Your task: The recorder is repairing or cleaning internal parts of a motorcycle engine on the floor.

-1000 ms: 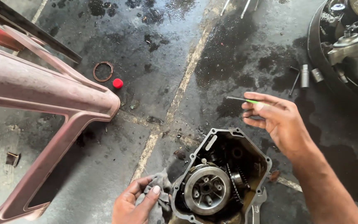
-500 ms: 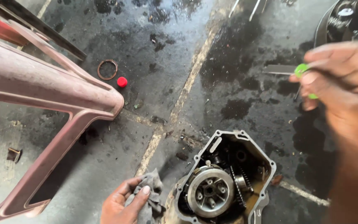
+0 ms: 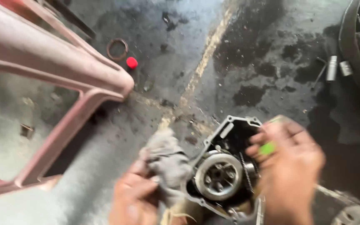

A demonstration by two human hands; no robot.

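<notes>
**Two hands at an open engine case on an oily floor**

The concrete floor (image 3: 246,50) fills the view, dark with oil stains and crossed by a worn pale line. At the upper left stands a faded reddish plastic frame (image 3: 55,71), its corner resting near the middle of the picture. At the far right edge a dark rubber tyre (image 3: 351,46) curves past some grey metal parts that are too blurred to tell apart.

Low in the middle lies the engine case (image 3: 230,166), open side up, with a round metal clutch (image 3: 218,175) sitting inside it and a short run of chain (image 3: 245,168) just to the clutch's right.

The right hand (image 3: 290,166) hovers over the case's right side, fingers curled around a thin tool with a bright green handle (image 3: 267,148); the tool's tip is hidden by blur. The left hand (image 3: 136,198) is closed on a crumpled grey rag (image 3: 167,160), which is pressed against the left rim of the case.

Well apart from the hands, near the frame's corner, a rusty metal ring (image 3: 117,48) lies flat with a small red cap (image 3: 132,62) just beside it. At the upper right two short silver sockets (image 3: 332,68) rest on the floor near the tyre.
</notes>
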